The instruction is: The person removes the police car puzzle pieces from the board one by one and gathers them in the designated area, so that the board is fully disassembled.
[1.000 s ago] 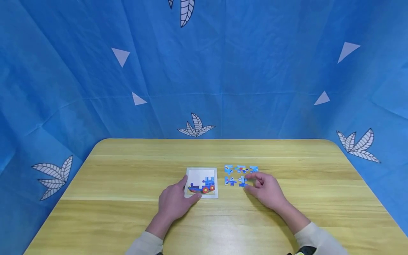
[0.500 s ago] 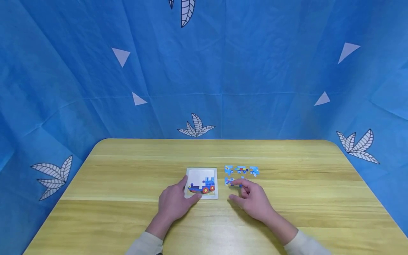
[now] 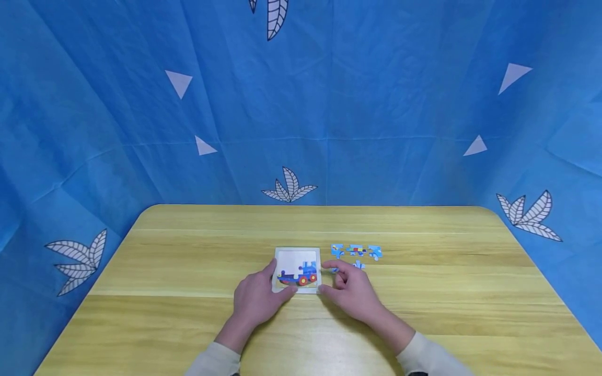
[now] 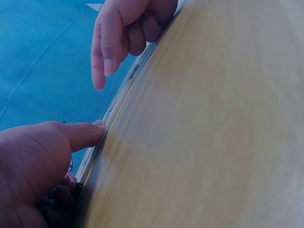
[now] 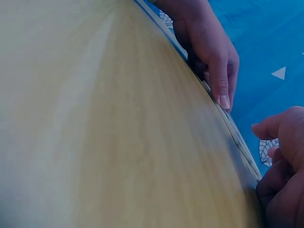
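A square jigsaw board point(image 3: 288, 261) with a pale frame lies flat on the table; its lower part shows a blue train with red wheels, its upper part is plain white. My left hand point(image 3: 257, 296) holds it at the left, with the thumb over the lower edge and the fingers along the left side. At the board's right edge hovers my right hand point(image 3: 354, 293), thumb and index finger spread apart, the other fingers bent. No piece shows between them. Loose blue jigsaw pieces point(image 3: 374, 252) lie just beyond this hand, one partly hidden by it.
A wooden table point(image 3: 188, 261) spreads around the board on all sides. Blue cloth point(image 3: 376, 94) with white leaves and triangles hangs behind and beside it. The wrist views show mostly tabletop and the two hands.
My right hand has moved left from the loose pieces to the board's right edge, its thumb and index finger staying apart. The left hand and the board have stayed in place.
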Demonstrator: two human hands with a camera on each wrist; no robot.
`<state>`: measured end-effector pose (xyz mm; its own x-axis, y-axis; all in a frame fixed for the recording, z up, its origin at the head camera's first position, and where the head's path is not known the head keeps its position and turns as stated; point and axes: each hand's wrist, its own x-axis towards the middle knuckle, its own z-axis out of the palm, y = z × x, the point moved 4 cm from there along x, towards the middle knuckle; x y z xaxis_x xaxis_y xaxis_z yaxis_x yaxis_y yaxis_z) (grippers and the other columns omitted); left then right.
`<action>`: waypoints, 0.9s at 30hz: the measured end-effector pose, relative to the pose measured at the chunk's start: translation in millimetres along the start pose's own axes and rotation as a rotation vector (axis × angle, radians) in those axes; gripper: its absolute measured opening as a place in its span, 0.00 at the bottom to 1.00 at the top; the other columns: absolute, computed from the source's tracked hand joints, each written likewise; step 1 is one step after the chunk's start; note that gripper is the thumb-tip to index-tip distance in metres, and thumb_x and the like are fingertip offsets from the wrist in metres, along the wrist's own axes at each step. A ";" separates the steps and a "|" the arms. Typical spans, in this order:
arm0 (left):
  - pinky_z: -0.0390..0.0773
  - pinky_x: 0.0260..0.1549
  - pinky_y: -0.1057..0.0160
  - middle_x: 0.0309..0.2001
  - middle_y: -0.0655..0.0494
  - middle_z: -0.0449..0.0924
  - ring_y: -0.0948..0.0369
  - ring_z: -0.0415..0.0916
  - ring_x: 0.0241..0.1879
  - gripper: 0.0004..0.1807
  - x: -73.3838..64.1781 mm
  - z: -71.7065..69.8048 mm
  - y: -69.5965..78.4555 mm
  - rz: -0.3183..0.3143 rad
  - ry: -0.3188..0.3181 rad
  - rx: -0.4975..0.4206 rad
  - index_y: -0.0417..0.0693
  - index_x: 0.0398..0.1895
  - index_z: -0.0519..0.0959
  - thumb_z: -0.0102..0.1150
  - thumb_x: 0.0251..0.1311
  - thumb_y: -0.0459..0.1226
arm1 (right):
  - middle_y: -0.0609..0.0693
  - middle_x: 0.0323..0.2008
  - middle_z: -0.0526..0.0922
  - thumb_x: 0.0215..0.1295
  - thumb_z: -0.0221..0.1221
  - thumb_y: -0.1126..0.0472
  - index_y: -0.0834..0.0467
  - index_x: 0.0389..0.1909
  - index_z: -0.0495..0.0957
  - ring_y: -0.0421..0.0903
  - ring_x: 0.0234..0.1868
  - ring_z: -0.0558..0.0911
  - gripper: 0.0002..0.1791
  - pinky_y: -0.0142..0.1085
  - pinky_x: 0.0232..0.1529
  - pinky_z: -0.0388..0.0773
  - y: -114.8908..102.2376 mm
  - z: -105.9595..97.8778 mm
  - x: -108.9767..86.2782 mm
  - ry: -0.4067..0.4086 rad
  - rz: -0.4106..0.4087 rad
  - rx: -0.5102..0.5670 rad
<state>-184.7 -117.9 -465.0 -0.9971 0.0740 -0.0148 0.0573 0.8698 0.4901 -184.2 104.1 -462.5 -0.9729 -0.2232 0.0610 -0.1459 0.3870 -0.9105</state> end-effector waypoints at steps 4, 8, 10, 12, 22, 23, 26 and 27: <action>0.63 0.20 0.60 0.14 0.58 0.64 0.59 0.64 0.21 0.49 0.4 1.0 -0.2 0.008 0.004 0.003 0.40 0.71 0.70 0.68 0.53 0.62 | 0.41 0.15 0.58 0.56 0.72 0.67 0.60 0.54 0.81 0.38 0.18 0.60 0.23 0.35 0.31 0.69 -1.7 5.6 6.6 0.004 -0.003 -0.013; 0.61 0.19 0.60 0.14 0.58 0.63 0.59 0.62 0.19 0.49 0.7 1.4 -0.3 0.005 0.003 0.001 0.40 0.71 0.69 0.67 0.53 0.63 | 0.42 0.15 0.59 0.58 0.70 0.67 0.59 0.56 0.80 0.38 0.18 0.60 0.24 0.34 0.28 0.67 -3.9 11.3 13.6 0.001 0.013 -0.029; 0.60 0.18 0.60 0.14 0.58 0.62 0.59 0.61 0.18 0.50 0.6 1.5 -0.5 0.002 0.000 0.000 0.40 0.71 0.69 0.67 0.53 0.63 | 0.42 0.15 0.60 0.58 0.70 0.67 0.59 0.57 0.79 0.39 0.18 0.60 0.24 0.33 0.26 0.65 -4.9 13.8 16.8 -0.006 0.030 -0.030; 0.59 0.18 0.60 0.14 0.58 0.62 0.60 0.60 0.17 0.50 0.3 1.6 -0.8 0.002 0.001 0.002 0.40 0.71 0.69 0.67 0.53 0.63 | 0.42 0.15 0.60 0.59 0.69 0.67 0.59 0.57 0.79 0.39 0.17 0.60 0.24 0.33 0.23 0.63 -5.2 16.1 19.6 -0.015 0.038 -0.035; 0.57 0.17 0.60 0.13 0.59 0.61 0.60 0.59 0.16 0.49 0.9 0.8 -0.2 0.017 0.016 -0.003 0.39 0.70 0.70 0.67 0.53 0.63 | 0.43 0.15 0.66 0.60 0.68 0.67 0.62 0.58 0.78 0.38 0.16 0.62 0.24 0.31 0.18 0.60 -6.4 18.0 24.5 -0.055 0.050 -0.129; 0.58 0.18 0.60 0.13 0.59 0.61 0.60 0.59 0.16 0.49 1.0 0.8 -0.2 0.015 0.016 -0.002 0.39 0.70 0.70 0.67 0.53 0.63 | 0.43 0.15 0.66 0.60 0.68 0.67 0.62 0.58 0.77 0.38 0.16 0.63 0.24 0.30 0.18 0.60 -6.0 18.4 24.6 -0.061 0.058 -0.138; 0.59 0.18 0.60 0.13 0.59 0.62 0.60 0.59 0.17 0.50 0.6 1.4 -0.2 0.012 0.012 0.001 0.39 0.70 0.70 0.67 0.53 0.63 | 0.43 0.15 0.68 0.61 0.68 0.65 0.61 0.58 0.77 0.39 0.16 0.64 0.24 0.31 0.17 0.60 -4.7 19.4 24.9 -0.075 0.076 -0.171; 0.60 0.19 0.60 0.14 0.58 0.62 0.60 0.60 0.17 0.50 0.6 1.6 -0.1 0.013 0.012 0.004 0.39 0.70 0.70 0.67 0.53 0.63 | 0.43 0.16 0.68 0.61 0.68 0.65 0.62 0.58 0.76 0.39 0.16 0.64 0.24 0.31 0.18 0.61 -4.6 19.3 24.8 -0.078 0.078 -0.178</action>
<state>-185.3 -117.1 -466.5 -0.9968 0.0794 0.0017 0.0702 0.8708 0.4865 -204.1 79.5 -464.7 -0.9666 -0.2521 -0.0455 -0.1063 0.5563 -0.8242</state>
